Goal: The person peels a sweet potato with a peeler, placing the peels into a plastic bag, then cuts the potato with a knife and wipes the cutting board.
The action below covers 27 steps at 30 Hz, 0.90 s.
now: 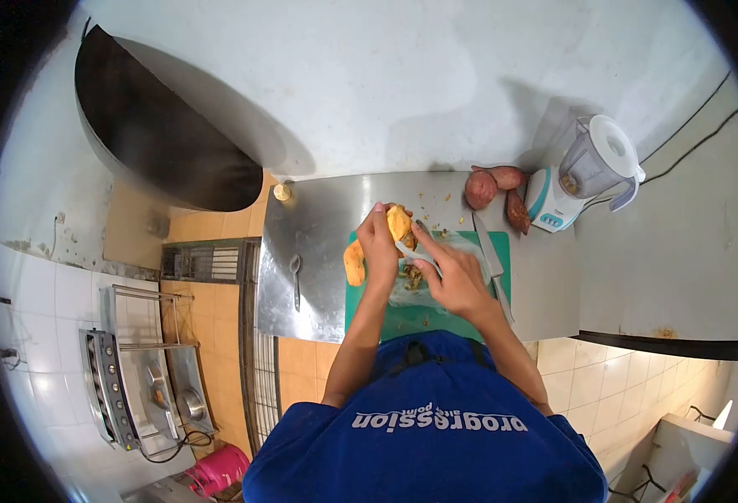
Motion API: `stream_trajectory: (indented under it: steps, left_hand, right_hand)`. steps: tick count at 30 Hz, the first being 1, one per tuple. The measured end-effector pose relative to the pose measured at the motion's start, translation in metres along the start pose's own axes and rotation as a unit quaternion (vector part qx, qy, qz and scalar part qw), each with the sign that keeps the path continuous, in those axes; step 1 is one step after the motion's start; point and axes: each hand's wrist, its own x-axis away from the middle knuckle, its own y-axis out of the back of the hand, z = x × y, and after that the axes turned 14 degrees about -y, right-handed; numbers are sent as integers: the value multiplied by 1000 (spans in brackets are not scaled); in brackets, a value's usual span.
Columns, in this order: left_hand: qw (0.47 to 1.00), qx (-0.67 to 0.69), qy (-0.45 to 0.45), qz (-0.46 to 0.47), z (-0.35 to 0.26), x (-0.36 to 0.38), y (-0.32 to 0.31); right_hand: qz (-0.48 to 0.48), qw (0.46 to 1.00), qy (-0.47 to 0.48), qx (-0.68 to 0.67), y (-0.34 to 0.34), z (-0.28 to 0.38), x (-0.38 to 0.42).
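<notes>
The left hand has its grip closed around a peeled sweet potato, orange-yellow, held up above the green cutting board with the fingers wrapped over its near side. The right hand is clenched on a peeler with a pale handle, whose head lies against the lower part of the held sweet potato; the index finger stretches forward along the tool. Both forearms rise from the blue shirt at the bottom of the view and converge over the board, the left one nearly straight, the right one angled in from the side.

Just beside the left hand, on the board's left edge, lies a second peeled piece, the same orange colour. Under the hands, a heap of peelings sits on the board. A knife lies along the board's right side, blade pointing away from the person. The board rests on a steel bench, where a spoon lies well to the left. At the far right corner of the bench, three unpeeled sweet potatoes, reddish-brown, lie close together, just beside a blender with a white and teal base. A large dark wok hangs to the far left.
</notes>
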Motion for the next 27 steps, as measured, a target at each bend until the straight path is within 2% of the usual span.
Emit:
stream_trajectory:
  steps: [4, 6, 8, 10, 11, 13, 15, 17, 18, 20, 21, 27]
  left_hand:
    - [999, 52, 4, -15, 11, 5, -2]
    - [998, 59, 13, -4, 14, 3, 0]
    - [958, 259, 77, -99, 17, -15, 15]
    - [948, 254, 54, -185, -6, -45, 25]
    - [947, 255, 52, -188, -12, -53, 29]
    - [967, 207, 22, -144, -24, -60, 42]
    - [975, 190, 30, -113, -31, -49, 34]
    - [982, 176, 57, -45, -30, -32, 22]
    - [982, 177, 56, -43, -26, -26, 16]
    - [986, 162, 39, -9, -17, -17, 9]
    - [984, 171, 55, -3, -17, -16, 8]
    - [978, 203, 48, -14, -20, -14, 8]
  right_hand:
    - [1, 1000, -4, -8, 3, -1, 6]
    - [-1, 999, -18, 35, 7, 0, 12]
    - [24, 997, -32, 71, 1, -15, 32]
    - [49, 992, -42, 110, -4, -34, 51]
    - [67, 991, -71, 94, -7, -43, 58]
    - [92, 988, -96, 73, -9, -41, 57]
    - [-8, 999, -41, 23, -7, -36, 44]
    - [-19, 1000, -16, 9, 1, -17, 23]
    - [-28, 1000, 9, -3, 5, -5, 14]
    - [4, 1000, -20, 22, 19, 21, 2]
    - [37, 997, -50, 47, 22, 28, -1]
    - [35, 998, -33, 37, 14, 30, -8]
